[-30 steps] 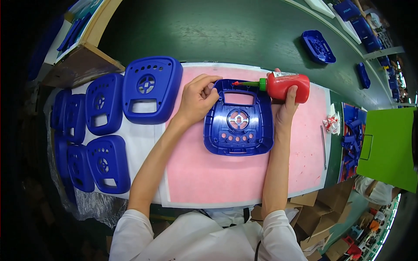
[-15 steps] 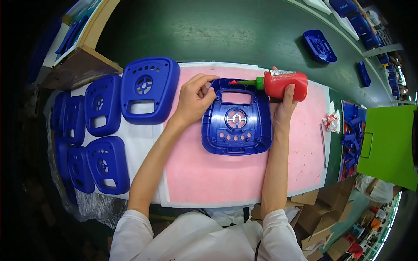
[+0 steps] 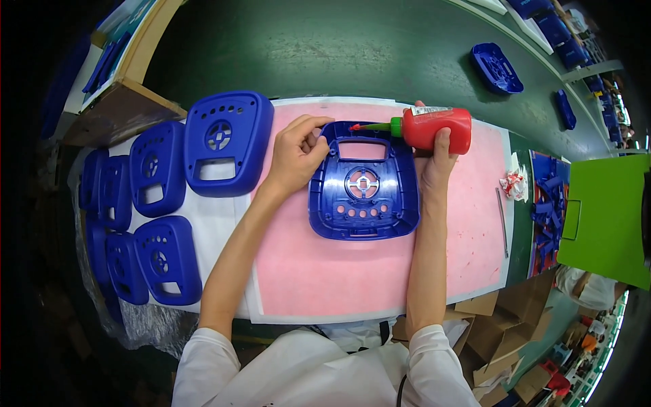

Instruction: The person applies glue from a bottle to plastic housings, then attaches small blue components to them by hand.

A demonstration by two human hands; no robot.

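A blue plastic housing [image 3: 364, 220] lies hollow side up on the pink sheet [image 3: 325, 285] in front of me. My left hand [image 3: 300, 154] pinches its upper left corner between thumb and fingers. In my right hand [image 3: 439, 159] is a red squeeze bottle [image 3: 439, 130] with a green collar, tilted onto its side. Its long green nozzle points left, and the red tip sits at the inside of the housing's far wall. Whether the tip touches the plastic I cannot tell.
Several matching blue housings [image 3: 227, 144] rest face up at the left. Right of the sheet are a red-stained crumpled tissue [image 3: 514, 184], a thin metal rod [image 3: 502, 222], small blue parts [image 3: 548, 210] and a green bin [image 3: 607, 220]. Another housing [image 3: 497, 68] lies at the far right.
The bottle and my right hand have shifted slightly left, and the nozzle tip has moved a little left along the far wall. My left hand keeps its hold on the corner.
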